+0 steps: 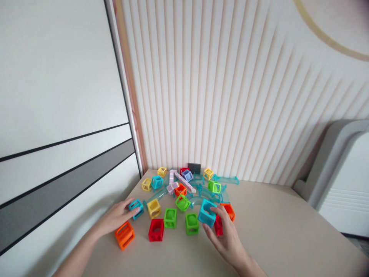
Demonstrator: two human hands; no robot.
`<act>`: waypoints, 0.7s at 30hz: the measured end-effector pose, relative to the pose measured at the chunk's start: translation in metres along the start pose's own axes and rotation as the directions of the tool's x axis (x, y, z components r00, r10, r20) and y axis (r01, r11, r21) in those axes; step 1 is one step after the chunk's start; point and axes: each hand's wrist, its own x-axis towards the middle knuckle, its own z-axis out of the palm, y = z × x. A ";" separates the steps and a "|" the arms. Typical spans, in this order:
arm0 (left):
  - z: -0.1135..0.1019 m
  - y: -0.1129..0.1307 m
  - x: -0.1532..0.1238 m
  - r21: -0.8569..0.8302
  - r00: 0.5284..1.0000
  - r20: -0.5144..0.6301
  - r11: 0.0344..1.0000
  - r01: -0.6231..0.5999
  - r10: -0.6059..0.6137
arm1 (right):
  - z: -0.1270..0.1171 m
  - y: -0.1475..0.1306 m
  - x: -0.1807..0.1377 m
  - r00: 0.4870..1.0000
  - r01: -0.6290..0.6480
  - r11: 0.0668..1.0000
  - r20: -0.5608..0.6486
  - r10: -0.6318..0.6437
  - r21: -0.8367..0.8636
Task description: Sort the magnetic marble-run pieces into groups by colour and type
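My left hand (119, 216) has its fingers around a blue hollow cube block (136, 209) at the left of the table. Just below that hand lies an orange block (125, 235), and a yellow block (154, 208) is to its right. My right hand (226, 234) grips a larger-looking blue cube block (207, 212) between thumb and fingers, tilted. Partly hidden behind the right hand are a red block (218, 226) and an orange-red block (228, 211). A red block (156, 230) and two green blocks (170, 218) sit between my hands.
Further back lie transparent blue track pieces (201, 190), pale purple pieces (184, 181) and several more coloured blocks. A dark socket plate (194, 168) is on the ribbed wall (201, 84). A white cabinet (63, 77) borders the table (273, 223) on the left.
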 end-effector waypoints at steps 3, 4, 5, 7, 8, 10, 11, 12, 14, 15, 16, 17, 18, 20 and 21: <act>0.004 0.007 -0.002 -0.040 1.000 0.002 0.999 -0.017 0.017 | 0.000 0.001 0.000 1.000 -0.009 1.000 0.011 0.008 0.012; 0.006 0.009 -0.003 -0.044 1.000 -0.011 0.999 -0.020 0.020 | -0.001 0.000 0.000 1.000 -0.013 1.000 0.021 0.012 0.023; 0.007 0.011 -0.003 -0.043 1.000 -0.021 0.999 -0.022 0.021 | -0.001 0.000 0.001 0.999 -0.016 0.999 0.031 0.015 0.034; 0.009 0.013 -0.004 -0.022 0.999 -0.033 0.999 -0.024 0.023 | -0.001 -0.001 0.002 0.999 -0.021 0.999 0.040 0.019 0.049; 0.010 0.013 -0.004 -0.004 0.999 -0.040 1.000 -0.024 0.024 | -0.001 -0.001 0.003 0.999 -0.022 0.998 0.042 0.020 0.055; 0.011 0.013 -0.004 0.031 0.998 -0.056 0.999 -0.025 0.027 | -0.002 -0.002 0.004 0.999 -0.020 0.998 0.051 0.016 0.065; 0.011 0.013 -0.003 0.045 0.997 -0.072 0.999 -0.023 0.026 | -0.002 -0.002 0.004 0.998 -0.017 0.997 0.058 0.013 0.070; 0.011 0.013 -0.003 0.057 0.996 -0.091 0.998 -0.017 0.022 | -0.002 -0.002 0.005 0.998 -0.014 0.997 0.067 0.009 0.072; 0.011 0.013 0.000 0.075 0.992 -0.130 0.997 0.003 0.007 | -0.002 -0.002 0.005 0.997 -0.011 0.998 0.078 0.006 0.070; 0.011 0.013 0.001 0.084 0.989 -0.149 0.996 0.010 0.003 | -0.002 -0.002 0.004 0.997 -0.011 0.998 0.080 0.006 0.065; 0.011 0.014 0.002 0.096 0.986 -0.169 0.995 0.012 0.004 | -0.002 -0.002 0.004 0.997 -0.010 0.998 0.081 0.006 0.060; 0.010 0.016 0.004 0.114 0.980 -0.197 0.993 0.013 0.010 | -0.002 -0.002 0.003 0.997 -0.010 0.999 0.080 0.006 0.054; 0.010 0.019 0.005 0.134 0.971 -0.238 0.991 0.012 0.021 | -0.002 -0.001 0.002 0.997 -0.011 0.999 0.080 0.007 0.047; 0.009 0.028 0.006 0.161 0.935 -0.352 0.987 0.007 0.050 | -0.001 0.000 0.001 0.997 -0.012 0.999 0.077 0.009 0.038; 0.010 0.034 0.007 0.156 0.908 -0.414 0.988 0.002 0.063 | -0.001 0.000 0.001 0.997 -0.016 0.999 0.075 0.013 0.037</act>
